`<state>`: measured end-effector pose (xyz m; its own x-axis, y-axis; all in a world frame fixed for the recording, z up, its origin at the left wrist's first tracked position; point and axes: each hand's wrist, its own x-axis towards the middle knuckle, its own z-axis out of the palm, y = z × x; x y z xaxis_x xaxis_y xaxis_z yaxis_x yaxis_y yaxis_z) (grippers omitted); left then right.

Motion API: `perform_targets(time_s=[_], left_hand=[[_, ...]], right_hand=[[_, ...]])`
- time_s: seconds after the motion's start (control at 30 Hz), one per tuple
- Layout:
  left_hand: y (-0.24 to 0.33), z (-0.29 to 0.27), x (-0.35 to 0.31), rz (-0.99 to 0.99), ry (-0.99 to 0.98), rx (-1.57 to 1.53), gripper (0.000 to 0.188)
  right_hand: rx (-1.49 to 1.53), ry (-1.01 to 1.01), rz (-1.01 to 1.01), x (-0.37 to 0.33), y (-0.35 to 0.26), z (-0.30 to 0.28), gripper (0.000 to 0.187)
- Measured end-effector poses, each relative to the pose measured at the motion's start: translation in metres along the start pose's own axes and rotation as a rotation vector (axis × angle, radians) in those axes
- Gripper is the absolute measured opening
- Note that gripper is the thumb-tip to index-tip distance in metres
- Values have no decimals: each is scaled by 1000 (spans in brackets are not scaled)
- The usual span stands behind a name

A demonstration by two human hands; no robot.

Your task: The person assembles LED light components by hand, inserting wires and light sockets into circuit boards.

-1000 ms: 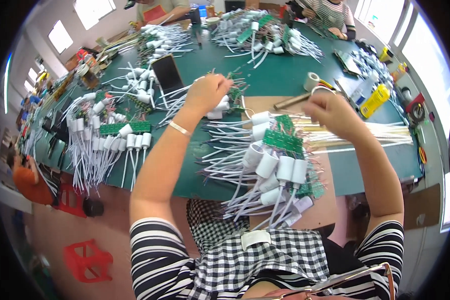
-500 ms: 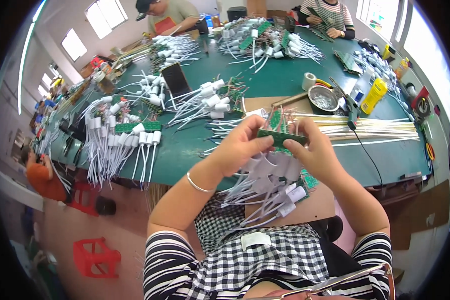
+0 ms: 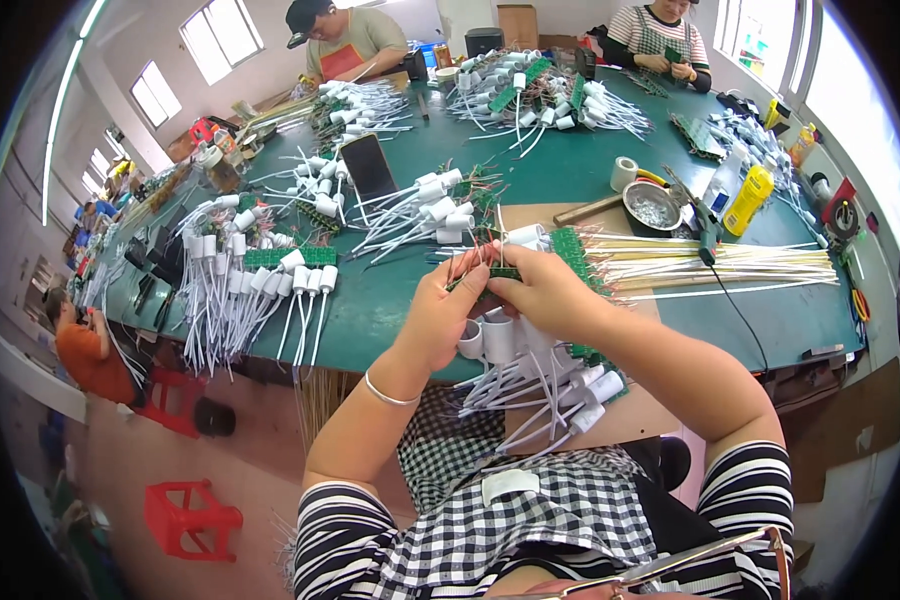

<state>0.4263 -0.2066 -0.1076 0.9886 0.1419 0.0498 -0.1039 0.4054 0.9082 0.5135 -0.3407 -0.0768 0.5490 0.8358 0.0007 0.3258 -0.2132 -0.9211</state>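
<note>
Over the table's near edge, my left hand (image 3: 440, 315) and my right hand (image 3: 550, 292) come together with fingers closed on a narrow green circuit board (image 3: 502, 272). Thin reddish wires rise from the board beside my left fingers. White cylindrical sockets (image 3: 498, 338) hang just under my hands, and their white cables (image 3: 530, 400) spread over a brown board (image 3: 635, 420). My fingers cover much of the circuit board. Just beyond my right hand stands another green circuit board (image 3: 570, 250) with reddish wires.
Heaps of white sockets with cables (image 3: 255, 280) lie left and far on the green table (image 3: 390, 310). A dark phone (image 3: 369, 167) leans centrally. At right are a metal bowl (image 3: 652, 207), yellow bottle (image 3: 748, 200), green-handled corded tool (image 3: 709, 235) and pale strips (image 3: 730, 262). Two people work opposite.
My hands have shifted left and closer together, with the right hand now reaching across the board. The board shows less between the fingers. The far-right person now holds up a small green board.
</note>
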Motion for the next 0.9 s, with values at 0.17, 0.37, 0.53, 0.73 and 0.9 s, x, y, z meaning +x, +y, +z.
perform_targets(time_s=[0.17, 0.37, 0.53, 0.73, 0.9], left_hand=[[6, -21, -6, -22, -6, -121, 39], [32, -33, 17, 196, 205, 217, 41], [67, -51, 36, 410, 322, 296, 28], [40, -87, 81, 249, 397, 281, 20], [18, -102, 101, 234, 516, 374, 19]], right_hand=[[51, -140, 108, 12, -9, 10, 37], [-258, 30, -295, 62, -9, 20, 42], [-305, 144, -268, 96, -39, 17, 37], [-436, 225, -239, 152, 15, 27, 21], [-515, 293, 40, 171, 26, 40, 17]])
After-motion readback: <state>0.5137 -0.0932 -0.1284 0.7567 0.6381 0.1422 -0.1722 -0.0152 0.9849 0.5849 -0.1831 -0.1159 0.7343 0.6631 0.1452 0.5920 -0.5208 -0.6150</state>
